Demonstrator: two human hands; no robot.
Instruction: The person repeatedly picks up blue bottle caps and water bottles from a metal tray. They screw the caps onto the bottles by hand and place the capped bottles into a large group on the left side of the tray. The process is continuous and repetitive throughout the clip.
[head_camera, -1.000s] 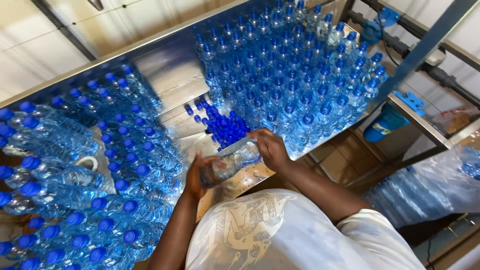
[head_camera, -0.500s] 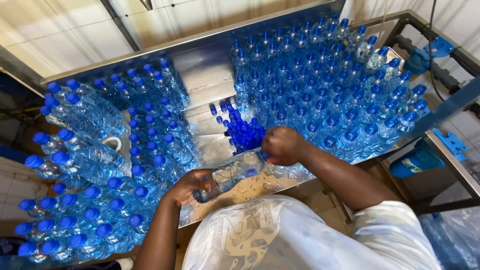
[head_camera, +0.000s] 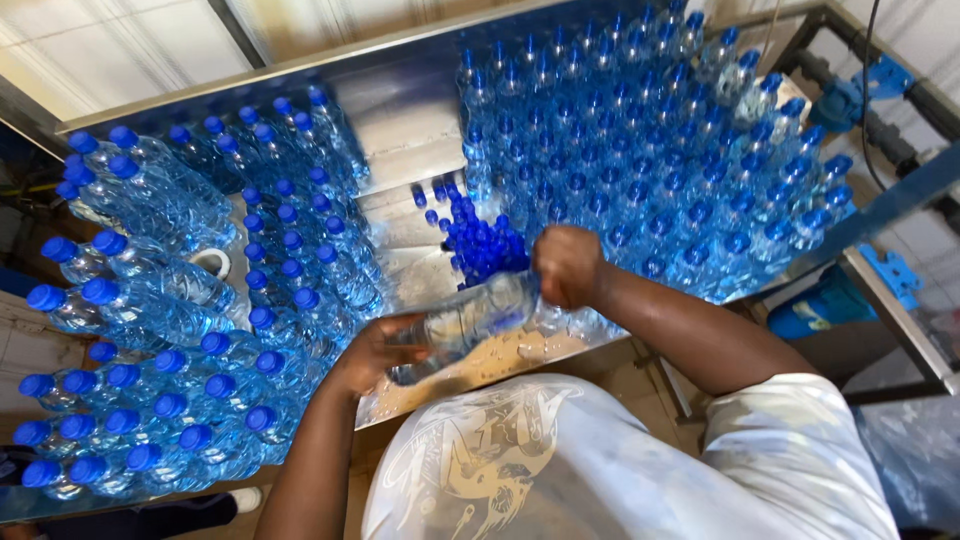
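Left hand (head_camera: 372, 350) wrapped around base of clear plastic bottle (head_camera: 462, 322). Right hand (head_camera: 567, 265) clenched over its cap end. Bottle held above steel table (head_camera: 400, 120) front edge, tilted near horizontal, long axis running lower left to upper right, beside loose blue caps (head_camera: 480, 245).
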